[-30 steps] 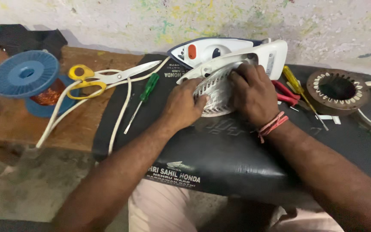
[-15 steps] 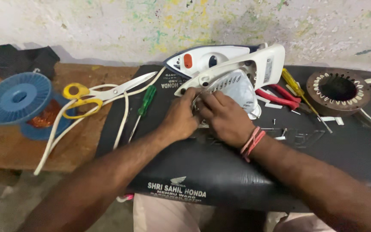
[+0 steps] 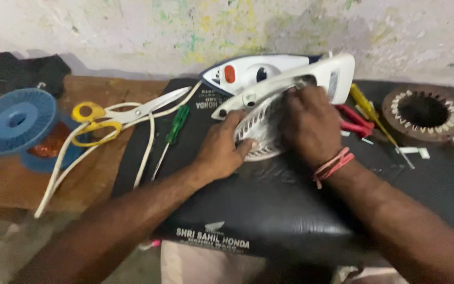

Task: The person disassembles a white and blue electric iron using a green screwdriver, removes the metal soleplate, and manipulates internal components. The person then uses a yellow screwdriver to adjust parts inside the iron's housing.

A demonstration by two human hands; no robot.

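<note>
Both hands have shifted on the white iron (image 3: 269,84) at frame centre, left hand (image 3: 222,150) and right hand (image 3: 308,123) closed gripping its ribbed soleplate (image 3: 258,131).

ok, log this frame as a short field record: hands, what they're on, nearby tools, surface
left hand: pressed on the white ribbed part of the iron
right hand: fingers on the same part, red thread band at the wrist
iron: white, lying opened up on the black pad
left of hands: green screwdriver, yellow-handled scissors, white cord
right of hands: red pliers, yellow screwdriver, round wound stator
far left: blue wire spool
</note>
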